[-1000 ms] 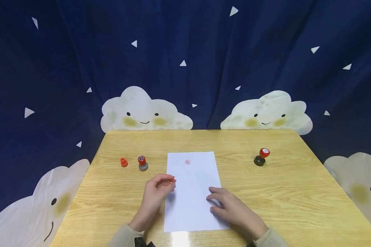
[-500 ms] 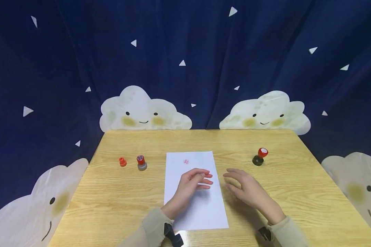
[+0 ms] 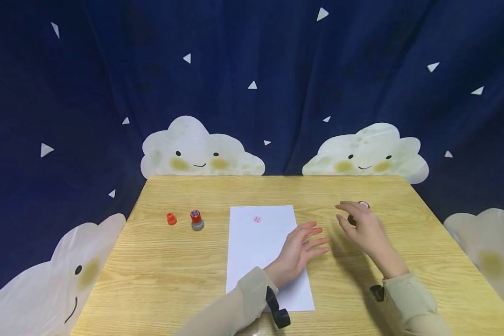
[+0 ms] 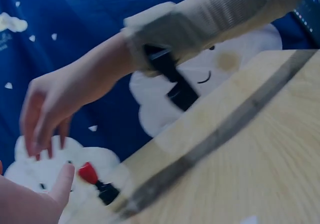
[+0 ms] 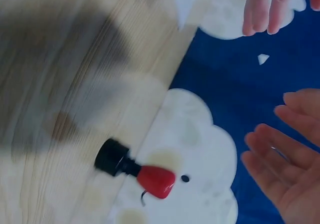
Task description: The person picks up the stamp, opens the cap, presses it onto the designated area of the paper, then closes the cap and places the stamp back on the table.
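A stamp with a red knob handle [image 3: 364, 204] and a black round base stands at the right of the table, partly hidden behind my right hand [image 3: 368, 231] in the head view. My right hand hovers beside it, fingers loosely bent and holding nothing. In the right wrist view, the black base [image 5: 111, 156] is clear of any fingers. My left hand [image 3: 294, 254] hangs over the right edge of a white paper sheet [image 3: 248, 242], fingers spread and relaxed. Near the sheet's top is a round red stamp mark [image 3: 257, 219].
On the left of the wooden table [image 3: 164, 270] stand a red-and-grey stamp [image 3: 196, 220] and a small red cap-like piece [image 3: 171, 219]. Behind the table hangs a dark blue curtain [image 3: 218, 98] with clouds and triangles. Black straps circle both wrists.
My left hand has swung right, from the sheet's left edge to its right edge. My right hand has left the sheet's right side and moved right and forward to the red-knobbed stamp.
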Motion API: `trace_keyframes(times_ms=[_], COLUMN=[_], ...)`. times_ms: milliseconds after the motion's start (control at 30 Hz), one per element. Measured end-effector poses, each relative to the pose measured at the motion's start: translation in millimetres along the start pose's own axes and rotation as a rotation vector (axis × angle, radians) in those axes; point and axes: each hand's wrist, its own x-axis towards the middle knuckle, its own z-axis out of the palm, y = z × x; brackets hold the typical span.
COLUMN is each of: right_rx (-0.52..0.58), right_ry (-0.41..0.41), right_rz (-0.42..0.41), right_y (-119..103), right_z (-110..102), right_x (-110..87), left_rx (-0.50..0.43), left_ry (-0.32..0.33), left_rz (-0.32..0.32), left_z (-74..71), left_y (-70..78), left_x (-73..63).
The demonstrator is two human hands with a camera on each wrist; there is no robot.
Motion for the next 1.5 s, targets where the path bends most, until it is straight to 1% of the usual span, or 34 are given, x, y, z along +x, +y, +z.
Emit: trace_keyframes(times_ms=[67, 133, 200, 267, 367, 533, 700, 900, 1067, 1300, 1500], right_rx=[-0.02, -0.045, -0.061, -0.076, -0.093, -0.122, -0.117, -0.076, -0.031, 0.0, 0.05], right_ry=[0.029, 0.047, 0.055, 0.052, 0.017, -0.09, -0.159, -0.207, -0.213, -0.188, -0.213], right_rz=[-0.027, -0.031, -0.02, 0.005, 0.068, 0.205, 0.315, 0.415, 0.461, 0.461, 0.489], right_y=[12, 24, 35, 45, 57, 71, 83, 92, 96, 97, 101], right_z=[1, 1, 2, 2, 1, 3, 9, 18, 22, 26, 35], right_x=[3.8, 6.9, 9.6, 11.3, 11.4, 7.5, 1.5, -6.3, -10.4, -10.7, -10.9], left_rx=[-0.062, -0.113, -0.152, -0.172, -0.207, -0.275, -0.319, -0.329, -0.328, -0.333, -0.305], left_ry=[0.031, 0.061, 0.083, 0.097, 0.113, 0.13, 0.105, 0.1, 0.1, 0.076, 0.076], left_rz=[-0.012, -0.018, -0.021, -0.027, -0.029, -0.028, -0.018, -0.041, -0.052, -0.061, -0.072], left_z=[10.7, 20.1, 27.7, 33.2, 37.9, 42.0, 49.1, 53.4, 51.7, 50.5, 51.1], left_y=[-11.2, -21.4, -30.2, -37.8, -48.4, -63.9, -75.0, -86.4, -93.6, -91.0, -86.2], left_x=[7.9, 16.3, 25.0, 34.1, 48.0, 66.4, 80.6, 91.6, 98.1, 107.9, 115.0])
